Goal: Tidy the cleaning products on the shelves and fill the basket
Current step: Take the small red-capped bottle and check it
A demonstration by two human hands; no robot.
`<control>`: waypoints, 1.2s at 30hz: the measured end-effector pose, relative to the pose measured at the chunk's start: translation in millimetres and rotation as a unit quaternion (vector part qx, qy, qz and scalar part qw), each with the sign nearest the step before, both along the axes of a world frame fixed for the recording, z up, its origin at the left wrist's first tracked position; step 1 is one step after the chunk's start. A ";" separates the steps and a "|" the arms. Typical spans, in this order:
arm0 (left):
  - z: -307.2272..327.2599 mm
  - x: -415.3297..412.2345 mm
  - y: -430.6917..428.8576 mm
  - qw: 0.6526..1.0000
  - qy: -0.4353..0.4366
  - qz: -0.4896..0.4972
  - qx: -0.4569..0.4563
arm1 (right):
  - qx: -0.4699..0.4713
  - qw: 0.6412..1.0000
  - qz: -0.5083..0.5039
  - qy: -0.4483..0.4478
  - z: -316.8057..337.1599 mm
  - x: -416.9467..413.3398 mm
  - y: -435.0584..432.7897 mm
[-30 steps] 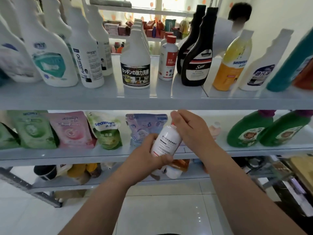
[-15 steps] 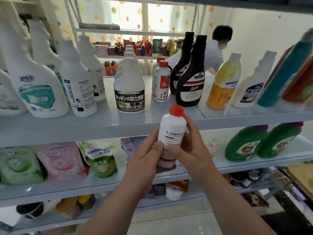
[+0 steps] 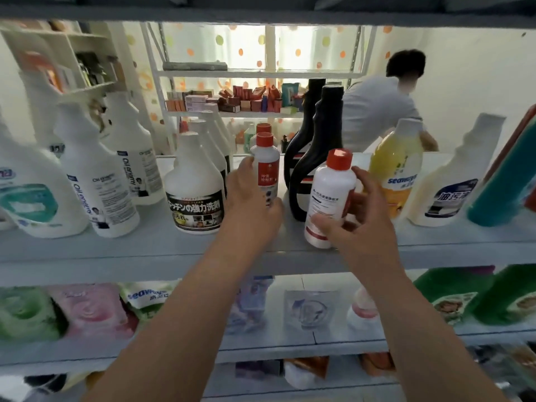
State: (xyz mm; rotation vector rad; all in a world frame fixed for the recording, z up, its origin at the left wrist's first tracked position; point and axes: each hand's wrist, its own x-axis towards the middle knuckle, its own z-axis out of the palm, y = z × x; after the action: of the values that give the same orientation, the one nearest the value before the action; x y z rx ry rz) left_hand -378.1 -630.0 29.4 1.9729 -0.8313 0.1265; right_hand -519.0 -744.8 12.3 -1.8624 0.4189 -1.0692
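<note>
My right hand [image 3: 359, 219] grips a small white bottle with a red cap [image 3: 329, 195], held slightly tilted over the front edge of the grey shelf [image 3: 145, 250]. My left hand [image 3: 251, 195] is wrapped around a second small red-capped white bottle [image 3: 265, 166] that stands on the shelf, with a third like it just behind. The held bottle is in front of two black bottles [image 3: 316, 158]. No basket is in view.
Left on the shelf stand white spray bottles [image 3: 95, 181] and a white jug with a black label [image 3: 193, 190]. Right are a yellow bottle [image 3: 397, 166], a white bottle [image 3: 452, 184] and a teal one [image 3: 504, 181]. Refill pouches [image 3: 87, 309] fill the lower shelf. A person [image 3: 380, 108] bends behind.
Both hands rose from the lower shelf to the upper one. My left hand let go of the held bottle and took hold of the standing bottle; my right hand alone keeps the first one.
</note>
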 end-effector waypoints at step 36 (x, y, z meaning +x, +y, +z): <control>-24.9 -57.3 101.6 0.822 0.459 -0.183 -0.284 | -0.150 0.983 0.047 0.100 -69.7 -38.9 93.3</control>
State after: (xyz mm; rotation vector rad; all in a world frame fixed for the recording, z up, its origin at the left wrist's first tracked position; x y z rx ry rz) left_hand -435.4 -528.4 4.5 1.0557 -0.4160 -0.6880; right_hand -557.9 -651.5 -57.4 -2.2458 0.2929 -0.9246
